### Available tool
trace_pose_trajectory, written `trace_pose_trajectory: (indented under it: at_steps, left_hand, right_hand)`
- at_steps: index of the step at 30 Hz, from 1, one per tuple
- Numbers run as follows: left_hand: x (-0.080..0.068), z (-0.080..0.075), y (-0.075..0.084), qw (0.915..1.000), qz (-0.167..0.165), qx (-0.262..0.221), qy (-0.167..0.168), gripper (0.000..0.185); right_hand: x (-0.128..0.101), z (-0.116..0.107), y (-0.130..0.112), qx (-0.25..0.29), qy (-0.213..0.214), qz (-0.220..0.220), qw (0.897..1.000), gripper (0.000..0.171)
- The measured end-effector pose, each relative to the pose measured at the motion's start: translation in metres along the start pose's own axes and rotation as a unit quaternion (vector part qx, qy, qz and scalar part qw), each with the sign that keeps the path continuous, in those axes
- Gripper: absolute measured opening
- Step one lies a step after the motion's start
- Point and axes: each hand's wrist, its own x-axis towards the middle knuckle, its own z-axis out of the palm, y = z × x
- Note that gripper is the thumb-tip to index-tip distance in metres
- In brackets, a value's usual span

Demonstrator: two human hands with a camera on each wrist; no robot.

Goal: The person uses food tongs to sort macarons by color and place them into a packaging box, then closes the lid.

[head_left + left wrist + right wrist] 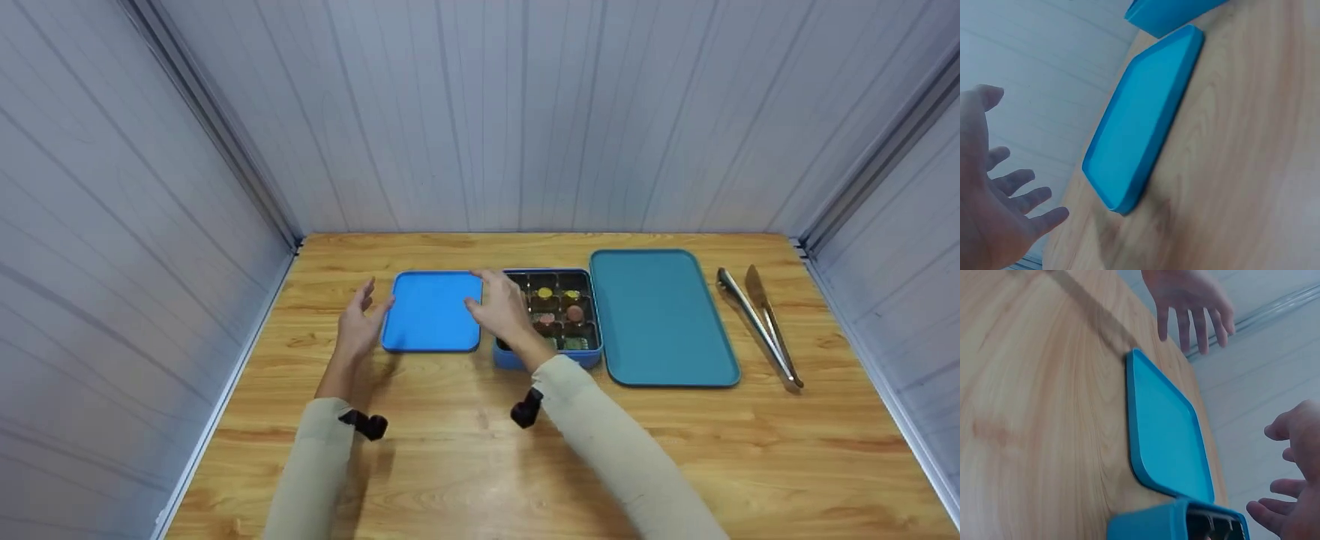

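A shallow blue square lid [435, 311] lies flat on the wooden table with its raised rim upward. My left hand [360, 326] hovers at the lid's left side, fingers spread and apart from it in the left wrist view. Over the left part of a blue box [547, 361] is my right hand [502, 307], thumb and fingers spread and holding nothing. Dark compartments inside the box hold several small sweets, such as a yellow one [545, 293] and a pinkish one [574, 313]. My right hand hides the box's left compartments in the head view.
A teal rectangular tray [667, 322] lies just right of the box. Farther right, metal tongs [754, 319] lie beside a long utensil with a flat brownish end [756, 289]. Pale panel walls [480, 112] enclose the table at the back and sides.
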Motion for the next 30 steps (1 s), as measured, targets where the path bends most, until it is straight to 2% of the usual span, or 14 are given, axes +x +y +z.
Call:
trace_pose_trajectory:
  at_steps: [5,12,17,23,30]
  left_hand:
    - [0.012,0.001,0.008,0.9998,-0.019,-0.003,-0.008,0.077]
    - [0.026,0.007,0.015,0.999,-0.038,-0.007,-0.021,0.08]
    - [0.033,0.011,0.016,0.9986,-0.048,0.007,-0.023,0.081]
    - [0.035,0.015,0.017,0.9982,-0.055,0.011,-0.019,0.082]
    - [0.034,0.018,0.011,0.9969,-0.062,0.031,-0.036,0.08]
  right_hand:
    - [0.004,0.017,-0.005,0.023,-0.02,0.043,0.999,0.061]
    - [0.048,0.08,0.061,0.04,-0.028,0.044,0.998,0.067]
    - [0.047,0.087,0.049,0.049,-0.04,0.077,0.995,0.073]
    - [0.038,0.083,0.031,0.054,-0.067,0.115,0.99,0.075]
    - [0.036,0.081,0.032,0.053,-0.081,0.144,0.985,0.078]
